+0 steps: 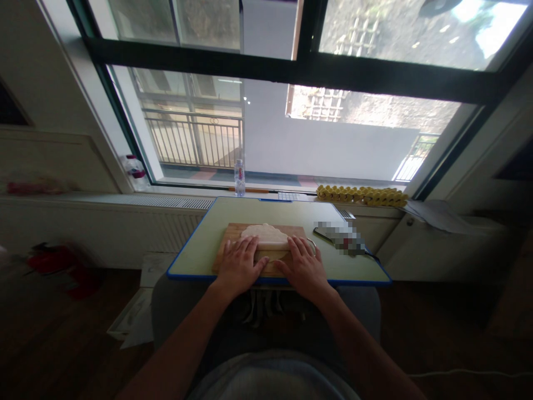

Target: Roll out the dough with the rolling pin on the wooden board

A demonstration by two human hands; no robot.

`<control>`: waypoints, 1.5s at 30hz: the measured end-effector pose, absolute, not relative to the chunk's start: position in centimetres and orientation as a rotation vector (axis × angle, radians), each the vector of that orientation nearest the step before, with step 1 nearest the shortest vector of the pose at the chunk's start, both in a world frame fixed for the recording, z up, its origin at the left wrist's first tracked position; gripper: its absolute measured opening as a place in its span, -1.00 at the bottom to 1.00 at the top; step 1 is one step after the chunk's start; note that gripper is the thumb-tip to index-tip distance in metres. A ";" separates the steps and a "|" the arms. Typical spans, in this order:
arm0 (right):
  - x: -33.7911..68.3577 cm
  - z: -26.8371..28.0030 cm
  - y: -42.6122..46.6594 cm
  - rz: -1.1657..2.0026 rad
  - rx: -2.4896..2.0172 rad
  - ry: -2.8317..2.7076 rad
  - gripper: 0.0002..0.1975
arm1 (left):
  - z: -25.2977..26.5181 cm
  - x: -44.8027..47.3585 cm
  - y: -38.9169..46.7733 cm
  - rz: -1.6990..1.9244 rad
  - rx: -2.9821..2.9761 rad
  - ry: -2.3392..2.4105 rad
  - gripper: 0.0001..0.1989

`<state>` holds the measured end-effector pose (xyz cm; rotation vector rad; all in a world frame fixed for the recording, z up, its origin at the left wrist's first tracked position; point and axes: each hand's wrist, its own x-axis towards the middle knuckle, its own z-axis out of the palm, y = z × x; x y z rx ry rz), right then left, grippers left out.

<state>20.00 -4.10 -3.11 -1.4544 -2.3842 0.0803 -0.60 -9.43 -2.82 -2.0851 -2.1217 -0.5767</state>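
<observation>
A flattened, pale sheet of dough lies on a wooden cutting board. Across its near part runs a light wooden rolling pin. My left hand rests palm down over the pin's left end, fingers stretched forward. On the pin's right end lies my right hand, also palm down with its fingers extended. Both thumbs point inward, and neither hand is wrapped round the pin. The pin's ends are hidden under my hands. A metal ring handle shows at the board's right side, beside my right fingers.
The board sits on a pale tabletop with blue edging. A blurred-out object lies on its right. Along the windowsill are a clear bottle and yellow stacked trays. A red fire extinguisher stands at the left.
</observation>
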 end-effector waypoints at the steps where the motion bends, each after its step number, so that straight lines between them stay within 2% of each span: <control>1: 20.3 -3.3 -4.6 0.072 -1.451 -2.391 -0.22 | -3.0 -0.5 -10.0 -0.577 -2.086 -2.111 -0.35; 6: 20.9 -3.5 -5.4 0.063 -1.445 -2.415 -0.21 | -3.0 -0.3 -11.1 -0.586 -2.094 -2.094 -0.36; 16: 18.9 -2.5 -1.6 0.117 -1.471 -2.379 -0.25 | -1.8 -1.3 -6.8 -0.562 -2.091 -2.147 -0.40; 27: 20.7 -3.3 -5.2 0.085 -1.461 -2.389 -0.23 | -2.9 -0.3 -10.7 -0.562 -2.083 -2.125 -0.36; 38: 19.0 -2.4 -2.0 0.134 -1.487 -2.371 -0.23 | -1.7 -1.0 -7.3 -0.516 -2.063 -2.180 -0.38; 45: 19.4 -2.9 -2.6 0.099 -1.471 -2.363 -0.25 | -2.3 -0.8 -8.1 -0.567 -2.052 -2.168 -0.37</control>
